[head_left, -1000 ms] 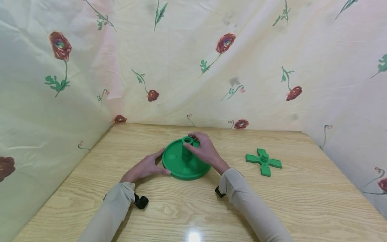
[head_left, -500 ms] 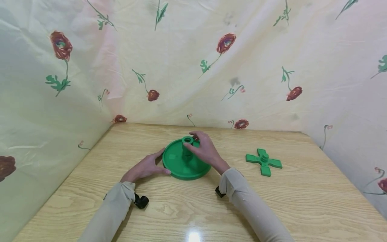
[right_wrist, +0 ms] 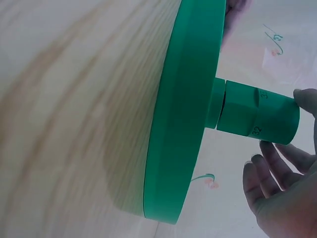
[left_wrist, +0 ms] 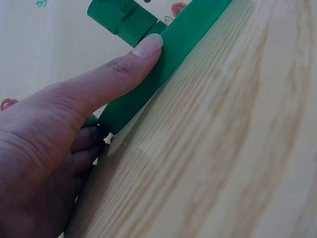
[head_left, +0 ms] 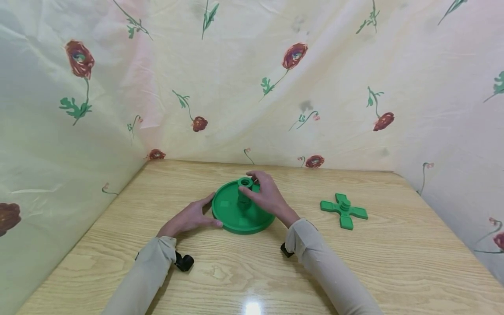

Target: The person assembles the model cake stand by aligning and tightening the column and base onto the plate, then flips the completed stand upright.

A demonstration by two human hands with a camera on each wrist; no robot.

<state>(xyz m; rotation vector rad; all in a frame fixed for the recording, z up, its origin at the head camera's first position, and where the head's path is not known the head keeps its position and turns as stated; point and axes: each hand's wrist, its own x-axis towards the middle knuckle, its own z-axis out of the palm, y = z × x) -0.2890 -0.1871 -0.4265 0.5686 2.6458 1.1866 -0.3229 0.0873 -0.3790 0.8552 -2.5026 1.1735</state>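
Observation:
A round green disc with a raised rim (head_left: 226,215) lies flat on the table. Over its middle stands an upright green cylinder (right_wrist: 247,111) with a hole in its top and small printed numbers on its side. A narrow seam shows between the cylinder and a short green stub (right_wrist: 216,104) beneath it. My left hand (head_left: 192,216) holds the disc's left edge, its thumb on the near side and fingers spread round the far side. With thumb and fingertips, my right hand (head_left: 269,194) pinches the cylinder near its top. The disc hides part of the left fingers in the left wrist view.
A green four-armed cross (head_left: 344,211) with a threaded-looking knob lies to the right of the disc. The wood-grain table (head_left: 236,271) meets a flower-printed cloth (head_left: 236,87) at the back and sides.
Almost nothing differs. Both hands keep their places on the disc and the cylinder; the right forefinger has shifted very slightly, and the cross has not moved.

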